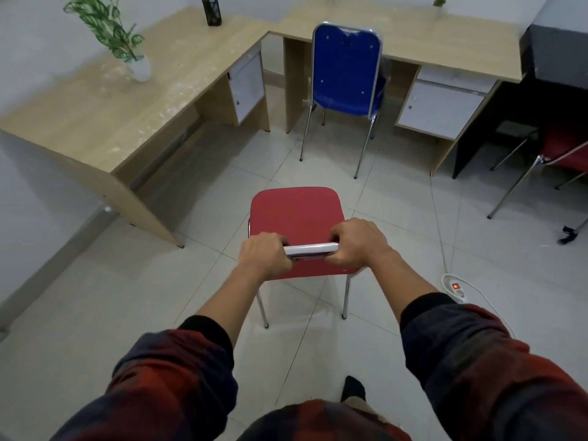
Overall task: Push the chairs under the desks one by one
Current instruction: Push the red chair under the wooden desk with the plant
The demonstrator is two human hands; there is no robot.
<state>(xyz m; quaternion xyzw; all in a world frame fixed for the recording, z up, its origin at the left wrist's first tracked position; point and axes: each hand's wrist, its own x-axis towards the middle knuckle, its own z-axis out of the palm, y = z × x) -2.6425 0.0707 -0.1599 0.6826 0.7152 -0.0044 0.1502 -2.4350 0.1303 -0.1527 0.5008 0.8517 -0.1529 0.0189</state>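
On tile floor, mid-room: left hand [265,254] and right hand [358,241] both clenched around red chair [294,214] top rail. No legible writing.

Counted in view: 3 chairs – red chair [294,214], blue chair [346,68], second red chair [564,148] partly cut off at right. 3 desks – left desk [133,90], middle desk [413,30], dark desk [560,55]. 2 plants [108,27] [439,0]. 2 hands [265,256] [358,243]. 1 power strip [455,288].
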